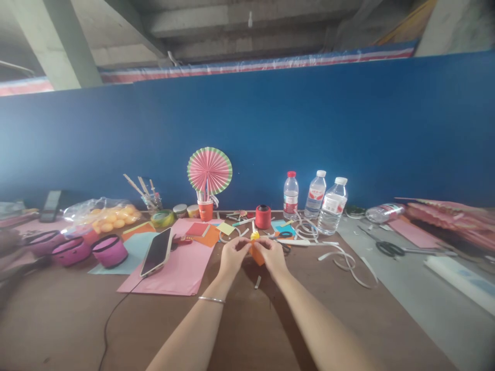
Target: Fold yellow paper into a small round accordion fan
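Observation:
Both hands meet over the middle of the brown table. My left hand [234, 253] and my right hand [272, 252] pinch a small piece of orange paper [258, 255] between thumbs and fingers, one hand on each side. A yellow piece with a pale tip [254, 234] rises from the top of the orange paper; how the two are joined cannot be seen. Just behind the hands is a red spool of thread [263, 217]. Blue-handled scissors [285, 235] lie past my right fingers. A small paper scrap [258, 282] rests on the table below the hands.
Pink paper sheets [185, 275] lie left, with a phone [156, 251] propped above them and its cable trailing. A pleated paper fan [209, 170] stands in an orange cup [205, 210]. Several bottles [333, 206], white strips [350, 260] and black scissors [390, 249] are at right.

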Tool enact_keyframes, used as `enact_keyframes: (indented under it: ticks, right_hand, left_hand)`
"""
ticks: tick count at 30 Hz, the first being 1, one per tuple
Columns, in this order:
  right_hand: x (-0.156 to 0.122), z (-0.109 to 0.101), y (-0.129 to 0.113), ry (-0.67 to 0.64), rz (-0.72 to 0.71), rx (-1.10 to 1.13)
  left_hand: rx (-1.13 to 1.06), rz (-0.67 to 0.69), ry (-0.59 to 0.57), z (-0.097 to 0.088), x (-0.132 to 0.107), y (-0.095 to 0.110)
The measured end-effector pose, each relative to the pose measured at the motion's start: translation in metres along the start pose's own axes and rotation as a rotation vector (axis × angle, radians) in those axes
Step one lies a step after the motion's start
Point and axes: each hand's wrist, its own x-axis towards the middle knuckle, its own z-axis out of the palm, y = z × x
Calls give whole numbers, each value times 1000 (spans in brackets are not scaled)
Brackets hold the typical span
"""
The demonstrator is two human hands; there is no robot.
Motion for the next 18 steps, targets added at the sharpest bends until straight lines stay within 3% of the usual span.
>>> enact_keyframes:
  ticks: [18]
  right_hand:
    - [-1,0,1,-36,-4,-77]
  left_hand:
    - [-7,7,60,-3,1,1]
